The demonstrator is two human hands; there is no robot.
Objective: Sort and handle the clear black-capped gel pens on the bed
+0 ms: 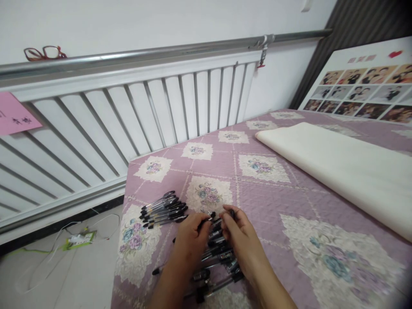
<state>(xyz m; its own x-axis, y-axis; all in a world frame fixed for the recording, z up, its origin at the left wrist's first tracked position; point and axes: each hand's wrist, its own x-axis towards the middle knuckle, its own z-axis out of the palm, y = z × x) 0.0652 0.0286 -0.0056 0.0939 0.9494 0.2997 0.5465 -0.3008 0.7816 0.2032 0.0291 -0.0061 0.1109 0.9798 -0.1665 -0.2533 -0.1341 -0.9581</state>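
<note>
Purple tablecloth [264, 201], pens [165, 210] crosswise, slightly aslant

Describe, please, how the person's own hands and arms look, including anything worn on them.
The left hand and right hand wear no gloves. The left forearm and right forearm show no sleeves, watches or bracelets. Some fingers are hidden, so rings cannot be ruled out.
</note>
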